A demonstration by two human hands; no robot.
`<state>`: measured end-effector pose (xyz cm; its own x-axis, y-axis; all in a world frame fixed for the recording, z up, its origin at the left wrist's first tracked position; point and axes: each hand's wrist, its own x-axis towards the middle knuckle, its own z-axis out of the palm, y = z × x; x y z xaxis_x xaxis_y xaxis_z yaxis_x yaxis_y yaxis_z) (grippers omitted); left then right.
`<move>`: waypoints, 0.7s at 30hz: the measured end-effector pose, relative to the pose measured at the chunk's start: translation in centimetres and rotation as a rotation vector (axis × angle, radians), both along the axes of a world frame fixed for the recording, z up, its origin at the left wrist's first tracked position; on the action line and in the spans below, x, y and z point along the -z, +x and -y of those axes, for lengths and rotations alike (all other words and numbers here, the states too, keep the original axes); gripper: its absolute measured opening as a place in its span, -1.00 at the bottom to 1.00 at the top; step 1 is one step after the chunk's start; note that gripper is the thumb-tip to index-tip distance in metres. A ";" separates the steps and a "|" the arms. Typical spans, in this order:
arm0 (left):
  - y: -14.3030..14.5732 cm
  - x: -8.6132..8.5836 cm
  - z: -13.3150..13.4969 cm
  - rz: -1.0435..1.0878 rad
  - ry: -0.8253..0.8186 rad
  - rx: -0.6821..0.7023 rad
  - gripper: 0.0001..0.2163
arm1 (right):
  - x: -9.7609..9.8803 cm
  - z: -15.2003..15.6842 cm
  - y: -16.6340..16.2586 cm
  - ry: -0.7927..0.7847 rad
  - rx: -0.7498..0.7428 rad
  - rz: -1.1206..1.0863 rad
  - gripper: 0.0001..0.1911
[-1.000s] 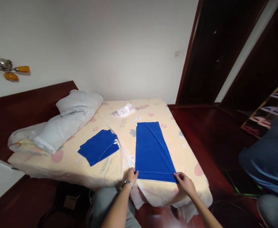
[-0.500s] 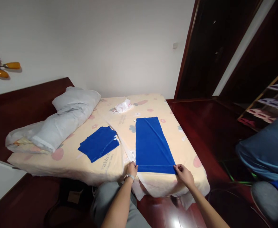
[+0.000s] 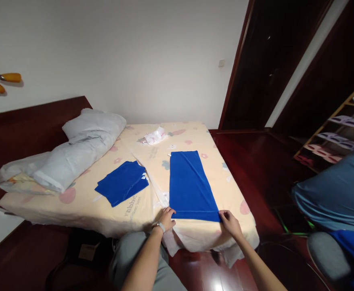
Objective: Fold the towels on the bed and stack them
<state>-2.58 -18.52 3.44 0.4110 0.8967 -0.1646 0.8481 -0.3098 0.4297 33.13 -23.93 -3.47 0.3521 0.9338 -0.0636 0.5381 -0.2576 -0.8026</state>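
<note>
A blue towel (image 3: 189, 184) lies flat on the bed (image 3: 225, 186), folded lengthwise into a long strip, with a narrow band turned at its near edge. My left hand (image 3: 166, 219), with a watch on the wrist, is closed on the near left corner. At the near right corner my right hand (image 3: 229, 223) pinches the fabric between thumb and fingers. To the left rests a stack of folded blue towels (image 3: 122, 182), with small white labels on its right side. A white label also shows at the strip's far left corner.
A crumpled white plastic bag (image 3: 155, 136) lies farther back on the bed. A grey-covered quilt (image 3: 82, 151) is bunched by the headboard (image 3: 37, 125). Off to the right are a blue-covered object (image 3: 337, 190) and a shoe rack (image 3: 331, 117) holding several slippers.
The view has shifted slightly to the right. My left hand has its fingers laid a little further over the towel's corner; the right hand keeps its pinch. The towels look unmoved.
</note>
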 end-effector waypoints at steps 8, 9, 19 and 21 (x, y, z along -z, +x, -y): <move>-0.7 0.6 -0.1 0.076 -0.005 -0.106 -0.59 | 0.4 -0.2 -0.2 -0.007 0.037 0.005 -0.57; -0.7 0.8 -0.3 0.086 -0.005 -0.118 -0.60 | 0.5 -0.2 -0.2 0.001 0.033 0.005 -0.56; -1.0 1.8 -1.2 0.026 -0.007 -0.084 -0.64 | 1.2 0.8 1.3 0.271 -0.340 -0.025 -0.57; -1.0 1.5 -1.3 0.041 -0.011 -0.101 -0.66 | 0.8 0.8 1.5 0.246 -0.353 -0.016 -0.55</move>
